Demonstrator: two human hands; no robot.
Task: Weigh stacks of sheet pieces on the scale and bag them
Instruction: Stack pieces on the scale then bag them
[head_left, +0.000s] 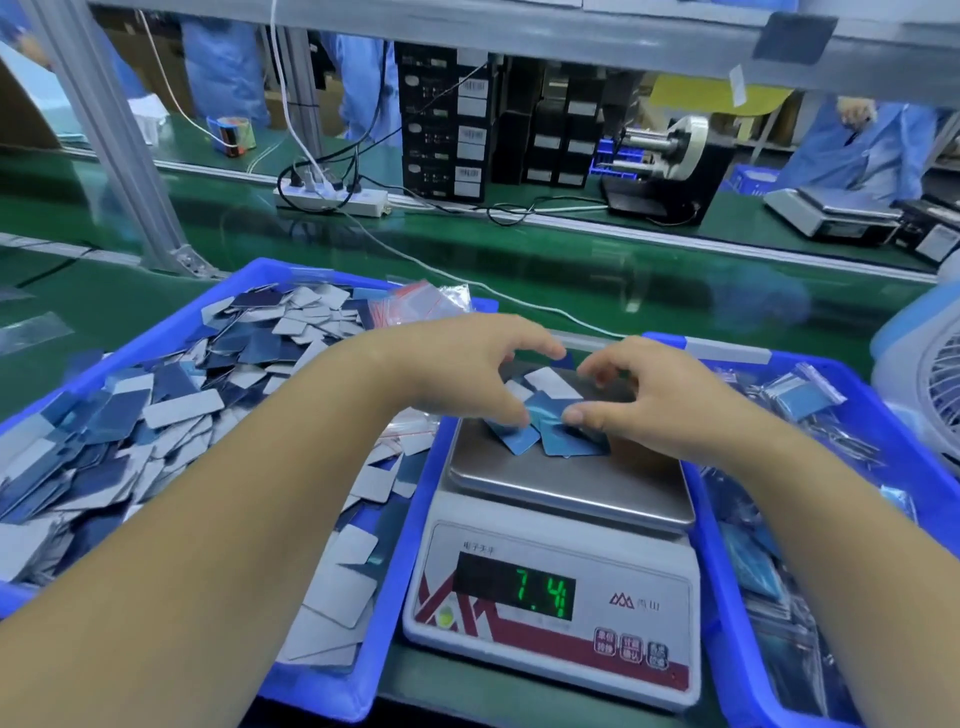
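Observation:
A white digital scale (553, 603) stands between two blue bins, its green display reading 7.4. On its steel pan (566, 483) lies a loose pile of blue and white sheet pieces (545, 415). My left hand (467, 369) and my right hand (654, 395) hover over the pile with curled fingers, thumbs and fingertips touching the pieces from both sides. The left blue bin (400, 525) is heaped with loose blue and grey sheet pieces (171, 410). The right blue bin (727, 582) holds clear bags of pieces (800, 400).
Empty zip bags with red strips (415, 306) lie at the left bin's far corner. A green conveyor belt (571, 275) runs behind, with a power strip (332, 200), black boxes (447, 140), a label dispenser (670, 166) and another scale (831, 213). A small fan (930, 379) stands at right.

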